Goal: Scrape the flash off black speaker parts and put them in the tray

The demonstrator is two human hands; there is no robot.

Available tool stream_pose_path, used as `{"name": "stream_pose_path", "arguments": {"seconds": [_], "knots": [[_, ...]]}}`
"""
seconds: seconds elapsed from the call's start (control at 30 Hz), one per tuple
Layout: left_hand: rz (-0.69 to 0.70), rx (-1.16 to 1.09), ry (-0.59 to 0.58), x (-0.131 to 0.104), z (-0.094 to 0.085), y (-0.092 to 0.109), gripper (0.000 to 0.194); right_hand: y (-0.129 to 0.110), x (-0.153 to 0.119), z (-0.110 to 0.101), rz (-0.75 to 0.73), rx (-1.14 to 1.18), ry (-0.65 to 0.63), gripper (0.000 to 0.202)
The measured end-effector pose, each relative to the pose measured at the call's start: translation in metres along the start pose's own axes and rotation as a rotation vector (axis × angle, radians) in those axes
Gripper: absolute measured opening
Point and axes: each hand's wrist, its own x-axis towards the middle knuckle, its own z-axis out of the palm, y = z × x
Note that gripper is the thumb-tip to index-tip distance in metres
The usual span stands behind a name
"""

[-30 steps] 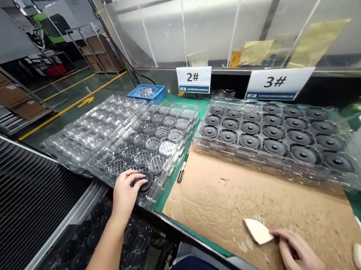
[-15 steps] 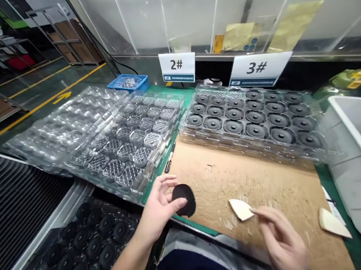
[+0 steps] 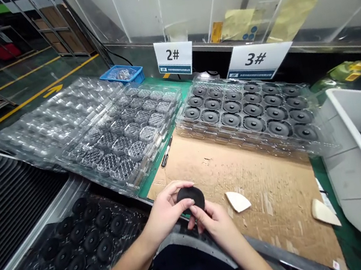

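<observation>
A round black disc point(image 3: 192, 196) is held between both hands near the front edge of the cardboard-covered bench. My left hand point(image 3: 169, 205) grips its left side, thumb on the face and fingers behind. On the lower right edge, my right hand point(image 3: 211, 219) pinches the disc with its thumb and fingers. To the right of the hands, a cream wedge-shaped piece point(image 3: 238, 201) lies loose on the cardboard point(image 3: 271, 212). A second cream piece point(image 3: 325, 212) rests by the cardboard's right edge.
A clear tray of black round parts point(image 3: 241, 109) stands at the back right, beneath the 3# sign point(image 3: 257, 59). Another clear tray point(image 3: 126, 136) is on the left. A white bin point(image 3: 352, 162) flanks the right side; a black pen point(image 3: 167, 152) lies between the trays.
My right hand has let go of the cream wedge-shaped piece and moved left to the black disc. Both hands now hold the disc, which is tilted differently.
</observation>
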Motion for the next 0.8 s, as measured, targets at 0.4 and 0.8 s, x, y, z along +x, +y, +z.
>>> {"name": "stream_pose_path", "arguments": {"seconds": [0.4, 0.8], "knots": [[-0.048, 0.028, -0.083, 0.005, -0.003, -0.005, 0.034, 0.005, 0.004, -0.002, 0.128, 0.119, -0.015, 0.038], [0.126, 0.265, 0.081, 0.010, -0.035, 0.005, 0.032, 0.031, -0.006, -0.016, 0.198, -0.089, -0.141, 0.037]]}}
